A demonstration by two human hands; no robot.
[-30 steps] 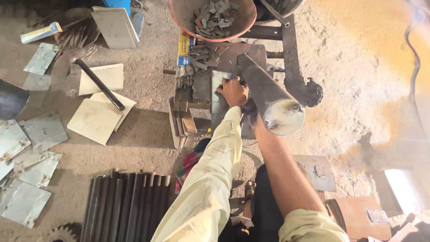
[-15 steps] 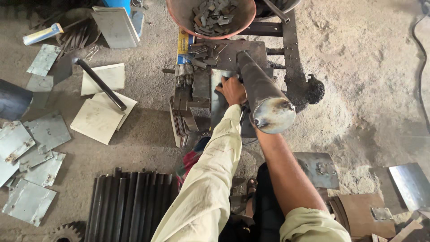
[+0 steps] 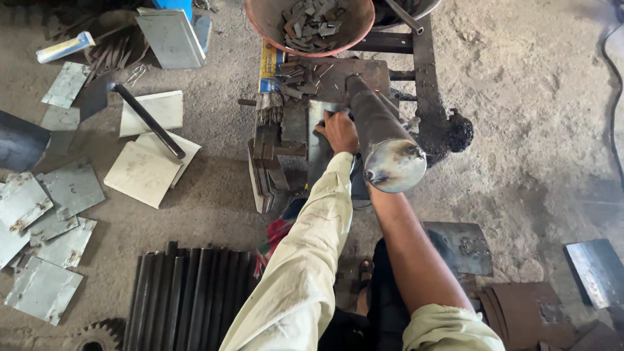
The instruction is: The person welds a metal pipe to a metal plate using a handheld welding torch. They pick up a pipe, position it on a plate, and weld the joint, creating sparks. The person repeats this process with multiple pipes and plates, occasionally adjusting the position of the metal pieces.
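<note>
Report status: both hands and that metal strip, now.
Left hand pressing flat metal strip. Right hand hidden behind big lever handle. Scrap pieces lie beside the strip.

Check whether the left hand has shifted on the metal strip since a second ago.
No. The left hand still rests on the metal strip, beside the thick pipe and below the bowl of scrap, as before.

Grey steel plate [image 3: 320, 140], flat, narrow, lying lengthwise under 1 thick rusty lever [image 3: 380, 133] slanting toward the camera, capped by a round disc; possibly touching.
</note>
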